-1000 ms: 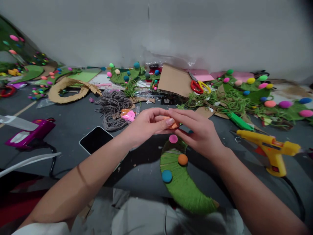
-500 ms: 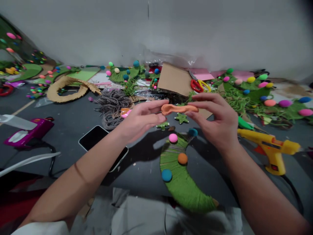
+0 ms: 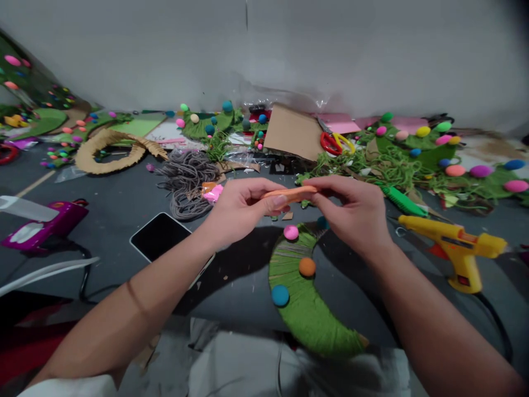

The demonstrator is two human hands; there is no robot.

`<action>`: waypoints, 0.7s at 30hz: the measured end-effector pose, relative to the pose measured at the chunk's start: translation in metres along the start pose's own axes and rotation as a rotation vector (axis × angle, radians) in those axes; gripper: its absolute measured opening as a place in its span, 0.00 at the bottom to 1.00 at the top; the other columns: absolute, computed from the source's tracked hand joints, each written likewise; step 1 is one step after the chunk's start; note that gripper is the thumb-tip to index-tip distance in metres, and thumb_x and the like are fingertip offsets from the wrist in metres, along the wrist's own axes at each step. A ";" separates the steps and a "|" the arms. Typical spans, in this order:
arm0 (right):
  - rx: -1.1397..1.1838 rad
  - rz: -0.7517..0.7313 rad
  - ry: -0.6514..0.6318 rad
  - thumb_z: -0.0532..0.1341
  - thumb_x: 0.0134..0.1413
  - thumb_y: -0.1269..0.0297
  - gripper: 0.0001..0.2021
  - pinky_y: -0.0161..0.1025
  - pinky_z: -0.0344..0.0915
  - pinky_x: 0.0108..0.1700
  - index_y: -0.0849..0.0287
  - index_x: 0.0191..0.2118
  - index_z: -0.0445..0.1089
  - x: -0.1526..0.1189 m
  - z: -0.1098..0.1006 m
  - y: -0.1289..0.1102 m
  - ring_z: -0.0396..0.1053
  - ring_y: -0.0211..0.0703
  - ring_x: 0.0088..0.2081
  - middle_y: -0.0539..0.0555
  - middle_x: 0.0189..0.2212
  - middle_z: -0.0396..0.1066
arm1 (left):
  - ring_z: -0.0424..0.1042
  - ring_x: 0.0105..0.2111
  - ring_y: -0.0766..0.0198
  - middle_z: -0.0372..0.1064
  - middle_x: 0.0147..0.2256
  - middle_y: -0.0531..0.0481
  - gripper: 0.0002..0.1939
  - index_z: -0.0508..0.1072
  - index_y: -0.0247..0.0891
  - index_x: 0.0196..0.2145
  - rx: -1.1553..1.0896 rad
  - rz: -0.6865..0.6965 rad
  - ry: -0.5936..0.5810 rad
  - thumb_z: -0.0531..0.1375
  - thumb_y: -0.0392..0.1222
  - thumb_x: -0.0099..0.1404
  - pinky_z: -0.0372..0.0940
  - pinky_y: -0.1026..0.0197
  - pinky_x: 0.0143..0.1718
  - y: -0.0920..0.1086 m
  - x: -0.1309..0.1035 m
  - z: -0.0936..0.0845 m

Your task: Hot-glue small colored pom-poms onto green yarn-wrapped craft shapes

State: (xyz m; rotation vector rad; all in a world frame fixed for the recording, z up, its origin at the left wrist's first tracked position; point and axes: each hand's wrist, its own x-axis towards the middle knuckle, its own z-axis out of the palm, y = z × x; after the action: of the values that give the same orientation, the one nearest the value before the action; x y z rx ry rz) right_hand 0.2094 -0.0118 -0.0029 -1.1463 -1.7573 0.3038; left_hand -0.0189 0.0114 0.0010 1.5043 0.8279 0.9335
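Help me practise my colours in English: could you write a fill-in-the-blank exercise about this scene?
1. The left hand and right hand hold a soft strip that is ____.
2. On the green crescent, the orange ball sits between a pink ball and one that is ____.
3. The glue gun right of both arms is ____.
4. The tangled yarn beyond the phone is ____.

Missing words: orange; blue; yellow; grey.

No text, brand or number can be read. The yellow plastic glue gun (image 3: 475,248) bears a narrow dark strip (image 3: 457,242) along its body and a small red-and-black patch (image 3: 463,280) on its handle, both too small and blurred to make out. Pale marks on the flat black piece (image 3: 285,166) behind the hands are also too unclear to read.
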 end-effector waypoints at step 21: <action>0.176 0.230 0.081 0.73 0.55 0.61 0.04 0.41 0.79 0.37 0.53 0.35 0.83 0.007 -0.003 0.006 0.82 0.46 0.32 0.51 0.31 0.84 | 0.83 0.43 0.58 0.82 0.42 0.43 0.16 0.78 0.34 0.47 -0.048 -0.058 -0.084 0.71 0.45 0.65 0.76 0.57 0.50 -0.001 0.001 -0.001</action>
State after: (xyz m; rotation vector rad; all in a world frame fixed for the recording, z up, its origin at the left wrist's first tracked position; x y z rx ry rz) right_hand 0.2146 -0.0039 -0.0016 -1.2154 -1.4986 0.5327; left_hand -0.0195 0.0133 0.0006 1.4602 0.7789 0.8359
